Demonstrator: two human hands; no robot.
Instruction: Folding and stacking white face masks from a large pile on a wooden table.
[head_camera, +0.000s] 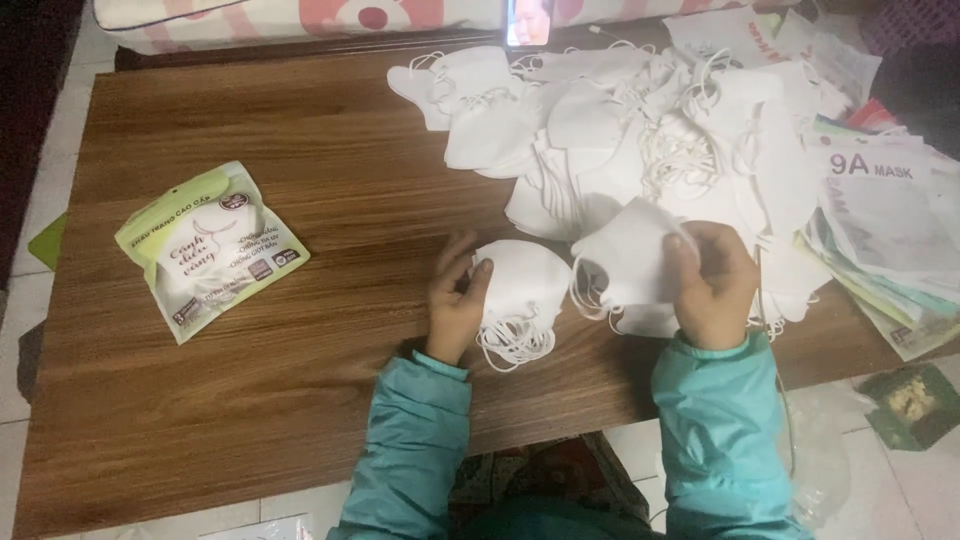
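Note:
My left hand (455, 300) rests on a small stack of folded white face masks (525, 290) with ear loops, pressing its left edge against the wooden table (300, 400). My right hand (712, 285) pinches one white mask (630, 262) and holds it just right of that stack, slightly above the table. Behind both hands spreads a large loose pile of white masks (640, 130). Both arms wear teal sleeves.
A sealed green and white mask pouch (210, 248) lies at the left of the table. A pile of flat empty pouches (885, 220) sits at the right edge. A phone (528, 22) stands propped at the far edge. A green object (912, 400) lies on the floor at right.

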